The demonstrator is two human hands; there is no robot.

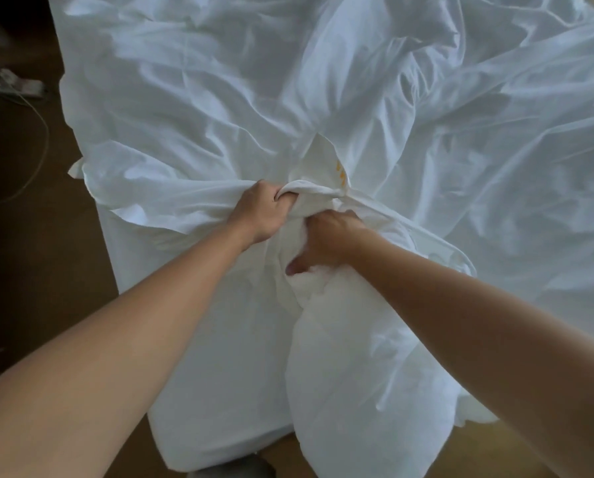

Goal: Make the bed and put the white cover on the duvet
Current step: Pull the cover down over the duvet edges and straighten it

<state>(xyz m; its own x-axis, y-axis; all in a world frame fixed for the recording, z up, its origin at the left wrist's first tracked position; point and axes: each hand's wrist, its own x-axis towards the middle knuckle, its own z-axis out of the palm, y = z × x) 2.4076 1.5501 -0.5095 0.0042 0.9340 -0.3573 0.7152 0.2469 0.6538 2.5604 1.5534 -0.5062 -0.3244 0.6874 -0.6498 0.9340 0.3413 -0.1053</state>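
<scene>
Bare forearms reached in from the bottom edge towards the foot of the bed, which stood on a brown floor. Across most of the bed lay the white cover, rumpled and far from flat, its folds drawn in towards the hands. Below it the duvet hung as a puffy bulge over the bed's end, just under the right arm and apparently only partly inside the cover. The left hand had its fingers curled tight round a gathered edge of the cover and pulled it taut to the left. The right hand, just beside it, gripped the bunched top of the duvet, thumb hooked underneath, with its fingers buried in the folds. Between the hands rose a cream flap with small orange marks; whether it belonged to the duvet or the cover could not be told. The step in hand looked like feeding the duvet into the cover's opening, with bed-making proper not yet begun. The next move probably called for holding the opening wide while pushing the duvet deeper towards the far corners. A thin cable trailed on the floor, well apart.
</scene>
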